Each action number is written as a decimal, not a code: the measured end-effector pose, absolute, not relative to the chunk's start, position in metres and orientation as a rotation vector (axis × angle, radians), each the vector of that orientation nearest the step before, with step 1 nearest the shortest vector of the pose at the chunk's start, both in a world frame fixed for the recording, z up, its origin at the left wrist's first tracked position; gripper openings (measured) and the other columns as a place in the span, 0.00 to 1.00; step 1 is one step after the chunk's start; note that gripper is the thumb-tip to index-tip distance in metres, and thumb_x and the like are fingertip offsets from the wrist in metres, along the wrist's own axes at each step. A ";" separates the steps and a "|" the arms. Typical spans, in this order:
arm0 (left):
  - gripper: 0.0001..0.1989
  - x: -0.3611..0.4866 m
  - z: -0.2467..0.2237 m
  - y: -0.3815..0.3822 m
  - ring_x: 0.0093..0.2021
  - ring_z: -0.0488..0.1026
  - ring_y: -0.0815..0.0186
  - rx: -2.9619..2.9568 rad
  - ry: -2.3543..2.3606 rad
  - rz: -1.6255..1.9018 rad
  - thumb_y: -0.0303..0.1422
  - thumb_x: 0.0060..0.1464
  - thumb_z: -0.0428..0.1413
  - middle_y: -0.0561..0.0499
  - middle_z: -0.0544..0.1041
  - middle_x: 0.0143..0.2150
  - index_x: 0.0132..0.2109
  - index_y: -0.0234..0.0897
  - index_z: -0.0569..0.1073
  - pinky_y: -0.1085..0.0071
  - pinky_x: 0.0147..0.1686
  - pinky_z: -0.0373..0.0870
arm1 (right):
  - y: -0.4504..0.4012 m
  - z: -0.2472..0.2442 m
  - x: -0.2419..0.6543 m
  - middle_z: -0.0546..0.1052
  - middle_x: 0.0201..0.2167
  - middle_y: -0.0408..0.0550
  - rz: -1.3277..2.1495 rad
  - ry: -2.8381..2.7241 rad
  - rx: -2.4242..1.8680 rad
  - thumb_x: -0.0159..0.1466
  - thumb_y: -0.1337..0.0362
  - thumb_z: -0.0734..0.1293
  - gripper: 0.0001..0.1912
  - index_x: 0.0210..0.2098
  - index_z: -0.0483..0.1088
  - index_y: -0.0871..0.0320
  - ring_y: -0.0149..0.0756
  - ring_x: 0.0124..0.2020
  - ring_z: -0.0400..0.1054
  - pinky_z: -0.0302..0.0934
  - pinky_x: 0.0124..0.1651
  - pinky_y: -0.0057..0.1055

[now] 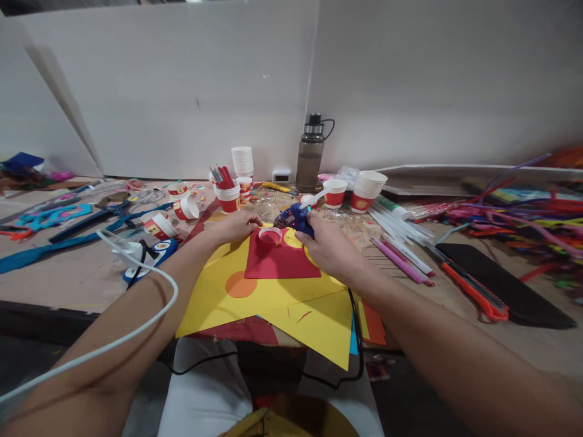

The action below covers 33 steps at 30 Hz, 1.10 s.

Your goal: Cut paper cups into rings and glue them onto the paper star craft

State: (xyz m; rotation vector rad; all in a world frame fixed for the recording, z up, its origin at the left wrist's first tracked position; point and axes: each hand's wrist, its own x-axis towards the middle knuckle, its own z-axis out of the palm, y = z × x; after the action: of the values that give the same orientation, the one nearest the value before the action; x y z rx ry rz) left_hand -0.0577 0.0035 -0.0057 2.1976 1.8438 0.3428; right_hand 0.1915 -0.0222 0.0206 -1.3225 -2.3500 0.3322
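A blue hot glue gun (297, 217) is gripped in my right hand (327, 240), with a white glue stick (316, 198) poking out of its back. Its nozzle points left, above a red paper sheet (283, 264). On that sheet lies a short ring (269, 236) with a pale rim. My left hand (239, 227) is just left of the ring, fingers bent together; whatever they pinch is hidden. Beneath are yellow paper sheets (210, 303) and an orange paper circle (241, 284). A yellow round piece (294, 238) shows partly beside my right hand.
Paper cups (368, 191) and a water bottle (310, 159) stand at the back. On the right lie a red cutter knife (476, 288), a black slab (505, 285) and glue sticks (396, 224). A white cable (155, 328) crosses my left forearm; a black cord (358, 340) hangs in front.
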 end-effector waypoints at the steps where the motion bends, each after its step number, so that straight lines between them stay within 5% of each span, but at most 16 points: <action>1: 0.15 -0.058 -0.006 0.003 0.47 0.73 0.61 2.195 1.835 0.348 0.30 0.55 0.49 0.48 0.78 0.48 0.46 0.38 0.76 0.70 0.46 0.66 | -0.022 0.021 0.192 0.77 0.39 0.55 0.332 -2.351 -1.327 0.66 0.59 0.60 0.12 0.45 0.67 0.57 0.44 0.38 0.71 0.57 0.35 0.32; 24: 0.15 -0.059 0.006 -0.002 0.37 0.74 0.64 2.092 1.765 0.438 0.33 0.50 0.52 0.48 0.80 0.38 0.44 0.35 0.77 0.73 0.36 0.66 | -0.023 0.028 0.194 0.76 0.38 0.52 0.376 -2.302 -1.245 0.65 0.60 0.62 0.10 0.43 0.68 0.58 0.39 0.37 0.69 0.56 0.35 0.30; 33: 0.12 -0.062 0.009 -0.004 0.28 0.67 0.69 2.006 1.671 0.446 0.39 0.51 0.53 0.52 0.74 0.28 0.31 0.34 0.74 0.74 0.26 0.59 | -0.020 0.029 0.194 0.75 0.34 0.49 0.516 -2.207 -1.190 0.64 0.59 0.62 0.09 0.38 0.68 0.59 0.35 0.33 0.66 0.54 0.32 0.28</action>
State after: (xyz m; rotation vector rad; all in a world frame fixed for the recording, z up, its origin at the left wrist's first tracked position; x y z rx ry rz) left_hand -0.0624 -0.0039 0.0089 2.0057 1.6710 0.4458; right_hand 0.1940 -0.0202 0.0290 -1.1895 -2.2071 0.5159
